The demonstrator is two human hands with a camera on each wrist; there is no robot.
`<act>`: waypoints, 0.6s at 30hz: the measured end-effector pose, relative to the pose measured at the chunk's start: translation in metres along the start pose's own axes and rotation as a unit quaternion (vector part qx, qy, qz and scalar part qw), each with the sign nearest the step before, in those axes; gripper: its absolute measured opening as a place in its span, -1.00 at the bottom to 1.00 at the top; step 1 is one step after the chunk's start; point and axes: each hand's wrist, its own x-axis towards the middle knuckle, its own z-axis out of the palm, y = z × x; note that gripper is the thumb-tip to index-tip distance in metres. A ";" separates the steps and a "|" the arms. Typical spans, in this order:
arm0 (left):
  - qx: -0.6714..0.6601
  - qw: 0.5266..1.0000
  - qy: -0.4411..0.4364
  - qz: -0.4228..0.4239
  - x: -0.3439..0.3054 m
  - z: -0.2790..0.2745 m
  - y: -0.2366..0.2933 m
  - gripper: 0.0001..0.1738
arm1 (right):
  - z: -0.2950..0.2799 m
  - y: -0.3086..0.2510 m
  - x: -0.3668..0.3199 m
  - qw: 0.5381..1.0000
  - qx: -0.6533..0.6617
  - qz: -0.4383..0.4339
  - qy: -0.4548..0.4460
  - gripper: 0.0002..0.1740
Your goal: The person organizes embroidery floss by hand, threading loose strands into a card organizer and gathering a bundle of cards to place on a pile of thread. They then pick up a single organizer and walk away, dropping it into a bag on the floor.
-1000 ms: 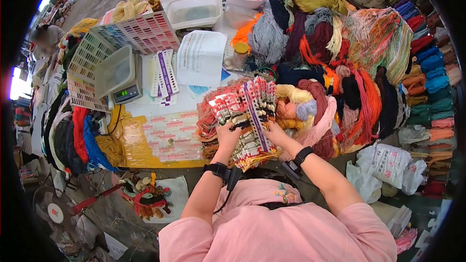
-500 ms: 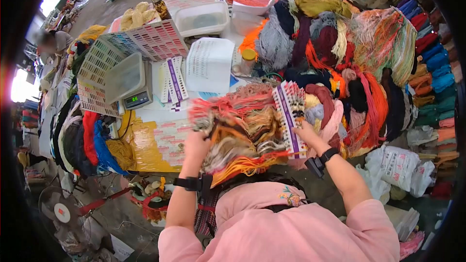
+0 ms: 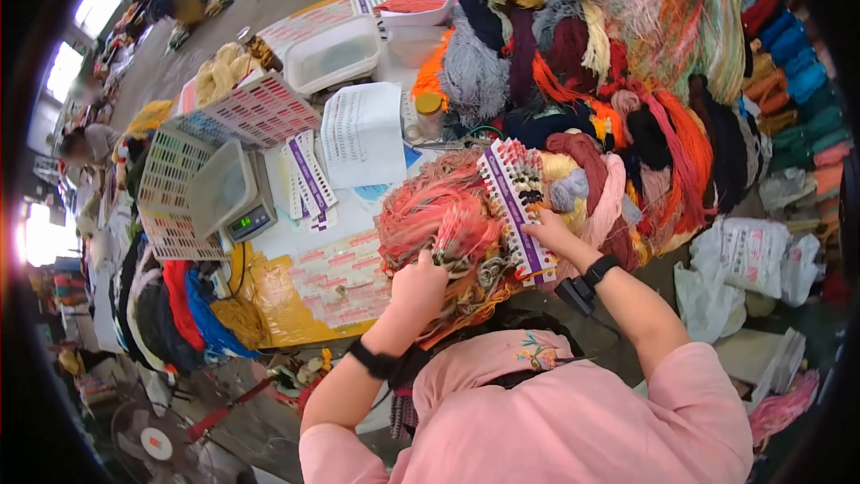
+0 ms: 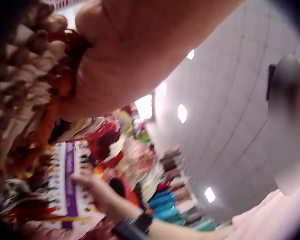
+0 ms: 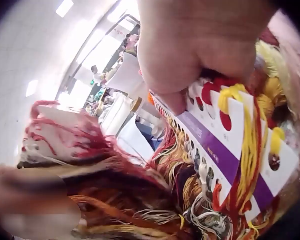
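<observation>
My right hand (image 3: 548, 231) grips a stack of white thread cards (image 3: 512, 206) with a purple stripe, thumb on its face. Strands are looped through the punched holes along the cards' edges, and yellow and red threads (image 5: 247, 145) show at the near end in the right wrist view. My left hand (image 3: 419, 291) holds a bundle of knotted threads (image 4: 27, 85), bunched in rows beside the palm; its fingertips are mostly hidden. Loose red, brown and grey strands (image 3: 421, 215) spread over the table between and beyond the hands.
Skeins of yarn (image 3: 663, 161) are heaped to the right. At left stand a colour chart (image 3: 260, 112) and a digital scale (image 3: 246, 220) bearing a clear tub. Printed sheets (image 3: 363, 134), another tub (image 3: 331, 54) and a gold-lidded jar (image 3: 428, 116) lie beyond the hands.
Both hands first held one stack together; then the left hand drew its bundle away leftward, spreading the strands. Now it has come back rightward over them, while the right hand keeps the cards.
</observation>
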 end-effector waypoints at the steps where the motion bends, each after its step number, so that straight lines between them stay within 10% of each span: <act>1: 0.022 0.999 -0.019 -0.017 0.006 0.014 -0.004 -0.87 | -0.001 0.004 0.002 1.000 -0.022 -0.008 0.007 -0.52; 11: 0.060 0.994 -0.046 -0.082 0.002 -0.012 -0.034 -0.87 | -0.022 -0.008 -0.017 0.993 -0.101 -0.060 -0.031 -0.55; 18: 0.115 0.986 -0.087 -0.082 0.012 -0.010 -0.036 -0.86 | -0.056 -0.074 -0.040 0.921 -0.274 -0.265 -0.083 -0.63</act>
